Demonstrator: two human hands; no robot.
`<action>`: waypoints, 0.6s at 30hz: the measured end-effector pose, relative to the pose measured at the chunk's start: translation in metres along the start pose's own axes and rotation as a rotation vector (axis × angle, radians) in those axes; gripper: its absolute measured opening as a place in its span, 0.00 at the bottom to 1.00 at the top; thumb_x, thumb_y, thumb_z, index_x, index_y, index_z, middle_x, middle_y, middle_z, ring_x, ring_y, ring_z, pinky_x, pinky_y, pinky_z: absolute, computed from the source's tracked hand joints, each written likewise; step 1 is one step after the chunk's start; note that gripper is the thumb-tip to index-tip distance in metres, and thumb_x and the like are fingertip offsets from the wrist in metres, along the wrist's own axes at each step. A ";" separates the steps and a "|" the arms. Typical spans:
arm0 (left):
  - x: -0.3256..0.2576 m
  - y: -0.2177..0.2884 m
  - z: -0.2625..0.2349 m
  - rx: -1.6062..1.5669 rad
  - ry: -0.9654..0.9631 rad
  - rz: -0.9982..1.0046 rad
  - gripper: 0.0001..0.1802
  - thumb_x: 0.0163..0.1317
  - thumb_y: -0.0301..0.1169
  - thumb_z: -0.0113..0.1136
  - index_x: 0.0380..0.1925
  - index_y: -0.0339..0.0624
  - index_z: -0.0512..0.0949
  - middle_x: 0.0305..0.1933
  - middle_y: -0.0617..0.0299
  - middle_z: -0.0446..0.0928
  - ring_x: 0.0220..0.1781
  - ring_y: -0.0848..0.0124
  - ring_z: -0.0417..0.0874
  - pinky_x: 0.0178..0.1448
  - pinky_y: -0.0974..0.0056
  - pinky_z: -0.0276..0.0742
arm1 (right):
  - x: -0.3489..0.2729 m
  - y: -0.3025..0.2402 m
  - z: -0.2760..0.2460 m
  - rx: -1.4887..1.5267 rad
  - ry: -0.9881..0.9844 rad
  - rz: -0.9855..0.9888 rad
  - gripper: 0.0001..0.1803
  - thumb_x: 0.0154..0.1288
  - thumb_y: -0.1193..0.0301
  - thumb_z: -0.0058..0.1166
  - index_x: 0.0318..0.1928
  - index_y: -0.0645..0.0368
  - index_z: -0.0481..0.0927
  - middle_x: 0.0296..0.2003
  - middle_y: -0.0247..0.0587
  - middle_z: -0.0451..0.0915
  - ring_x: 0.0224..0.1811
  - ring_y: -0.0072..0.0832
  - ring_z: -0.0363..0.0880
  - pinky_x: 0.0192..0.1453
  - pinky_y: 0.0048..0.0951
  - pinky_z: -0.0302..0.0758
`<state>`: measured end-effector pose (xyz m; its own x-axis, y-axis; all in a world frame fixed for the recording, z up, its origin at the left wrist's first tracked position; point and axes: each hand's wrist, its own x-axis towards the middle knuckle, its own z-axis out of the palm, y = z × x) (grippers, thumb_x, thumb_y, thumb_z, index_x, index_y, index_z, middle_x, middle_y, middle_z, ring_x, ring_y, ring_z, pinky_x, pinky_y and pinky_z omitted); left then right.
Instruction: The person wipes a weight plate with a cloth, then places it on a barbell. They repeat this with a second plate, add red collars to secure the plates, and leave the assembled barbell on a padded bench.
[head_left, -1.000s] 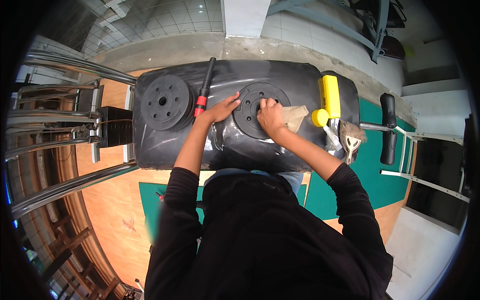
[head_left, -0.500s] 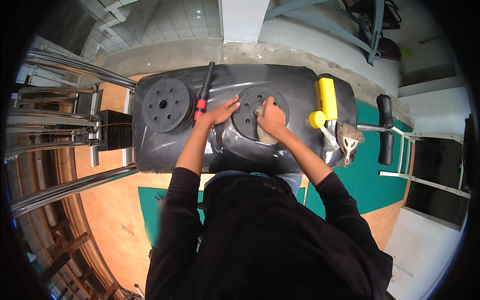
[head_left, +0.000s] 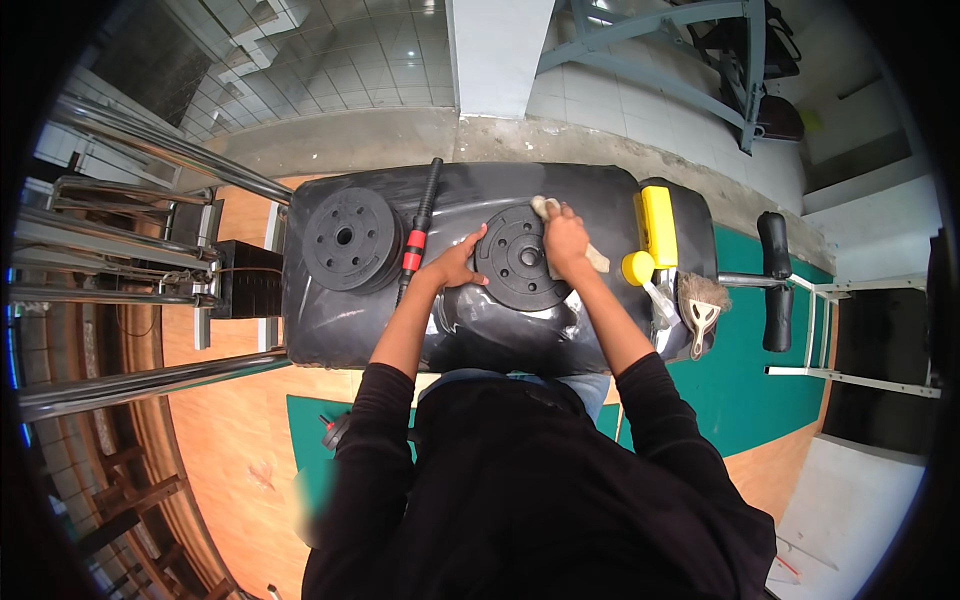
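Observation:
A round black weight plate (head_left: 515,268) with holes lies flat on a padded black bench (head_left: 480,345). My left hand (head_left: 460,264) rests against the plate's left rim, its thumb and fingers spread apart. Over the plate's right edge, my right hand (head_left: 566,240) is closed on a pale beige cloth (head_left: 597,259), which sticks out on both sides of the fingers. Left of my left hand lies a black dumbbell bar (head_left: 421,222) with red collars. Farther left, more black weight plates (head_left: 345,265) are stacked.
On the bench's right lie a yellow bottle (head_left: 656,225), a round yellow cap (head_left: 637,267), a crumpled clear plastic piece (head_left: 661,303) and a brush (head_left: 704,305). Chrome rails (head_left: 150,387) run in from the left. Padded rollers (head_left: 775,275) stand beyond the bench's right end.
My right hand has moved the cloth from the plate's centre to its right edge. My left hand's thumb and fingers have spread wider at the left rim. The whole view has shifted slightly.

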<state>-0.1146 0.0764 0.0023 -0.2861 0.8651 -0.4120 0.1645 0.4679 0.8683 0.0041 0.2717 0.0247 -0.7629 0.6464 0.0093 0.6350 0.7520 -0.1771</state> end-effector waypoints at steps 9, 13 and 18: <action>-0.009 -0.009 -0.002 0.073 0.052 -0.084 0.60 0.42 0.32 0.76 0.68 0.30 0.44 0.70 0.42 0.57 0.73 0.58 0.55 0.72 0.63 0.54 | -0.056 -0.065 0.015 -0.149 0.051 -0.626 0.24 0.56 0.67 0.49 0.56 0.34 0.76 0.57 0.36 0.70 0.47 0.34 0.68 0.43 0.33 0.68; -0.011 -0.017 0.007 -0.070 0.111 -0.078 0.59 0.43 0.33 0.76 0.67 0.28 0.45 0.70 0.42 0.56 0.74 0.60 0.53 0.74 0.64 0.51 | -0.025 -0.039 0.012 -0.254 0.121 -0.438 0.24 0.57 0.69 0.48 0.55 0.33 0.77 0.55 0.37 0.71 0.47 0.34 0.69 0.43 0.34 0.69; -0.013 -0.019 0.008 -0.072 0.119 -0.095 0.59 0.43 0.34 0.76 0.67 0.28 0.46 0.70 0.42 0.55 0.74 0.61 0.53 0.74 0.64 0.50 | -0.025 0.001 -0.011 -0.289 0.031 -0.141 0.25 0.60 0.70 0.47 0.59 0.36 0.74 0.55 0.39 0.69 0.48 0.37 0.68 0.44 0.37 0.71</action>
<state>-0.1067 0.0577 -0.0114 -0.4081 0.7877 -0.4614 0.0643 0.5290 0.8462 0.0248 0.2578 0.0356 -0.8444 0.5338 0.0449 0.5352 0.8369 0.1145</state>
